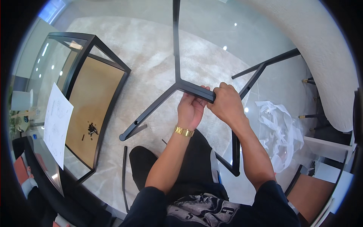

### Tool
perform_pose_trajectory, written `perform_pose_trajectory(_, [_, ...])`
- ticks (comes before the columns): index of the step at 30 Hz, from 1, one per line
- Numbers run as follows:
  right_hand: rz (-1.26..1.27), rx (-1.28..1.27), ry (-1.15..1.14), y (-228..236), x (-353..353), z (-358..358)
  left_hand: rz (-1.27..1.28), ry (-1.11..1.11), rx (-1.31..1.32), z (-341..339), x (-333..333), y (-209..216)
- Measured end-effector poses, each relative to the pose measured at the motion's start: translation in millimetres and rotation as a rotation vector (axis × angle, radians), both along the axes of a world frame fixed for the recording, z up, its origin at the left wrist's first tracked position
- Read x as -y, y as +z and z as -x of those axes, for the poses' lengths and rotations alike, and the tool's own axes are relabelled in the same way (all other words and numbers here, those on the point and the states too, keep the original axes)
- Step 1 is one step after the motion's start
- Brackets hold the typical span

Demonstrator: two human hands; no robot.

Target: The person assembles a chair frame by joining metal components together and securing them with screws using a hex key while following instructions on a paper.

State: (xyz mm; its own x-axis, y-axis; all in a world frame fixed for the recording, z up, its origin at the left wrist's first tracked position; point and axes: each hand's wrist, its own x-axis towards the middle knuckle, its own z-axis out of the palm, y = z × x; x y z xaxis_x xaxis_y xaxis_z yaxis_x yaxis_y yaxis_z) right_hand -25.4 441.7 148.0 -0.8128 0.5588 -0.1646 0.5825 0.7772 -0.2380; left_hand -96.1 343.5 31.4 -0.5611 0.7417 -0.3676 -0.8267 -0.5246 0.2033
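A black metal leg frame (191, 88) with a Y-shaped joint is held up in front of me. One arm of it runs away toward the top, another slants down to the left and ends in a rounded foot with a hole near it. My left hand (191, 109) cups the short square bar from below, its fingers partly hidden behind the metal. My right hand (227, 100) is closed around the right end of that bar, thumb near the underside. A gold watch (184, 131) circles my left wrist.
On the left stands a black-framed glass table (94, 51) with a wooden shelf (99, 83) holding a pile of screws (92, 128) and a paper sheet (58, 123) on its glass. Another black leg frame (252, 80) stands right. Clear plastic wrap (281, 132) lies beside a white sofa (317, 49).
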Motion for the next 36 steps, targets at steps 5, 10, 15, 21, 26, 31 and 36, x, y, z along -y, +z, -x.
perform_pose_trajectory(5, [0.042,0.025,0.030,-1,-5,-1,0.055,0.008,-0.168,-4,11,17])
perform_pose_trajectory(10, [0.319,0.008,-0.058,21,-4,1,0.112,-0.028,-0.208,3,15,14])
perform_pose_trajectory(15, [0.168,-0.012,0.036,9,-8,-1,0.211,-0.002,-0.250,-3,9,27])
perform_pose_trajectory(21, [0.082,-0.003,0.062,5,-11,7,0.117,-0.060,-0.244,9,6,19])
perform_pose_trajectory(26, [0.097,-0.012,0.092,7,-13,6,-0.099,-0.089,-0.233,15,15,11])
perform_pose_trajectory(31, [0.104,-0.024,0.095,8,-13,4,-0.127,-0.146,-0.305,16,18,11])
perform_pose_trajectory(36, [0.150,0.007,0.071,13,-13,7,-0.161,-0.162,-0.404,19,15,-2])
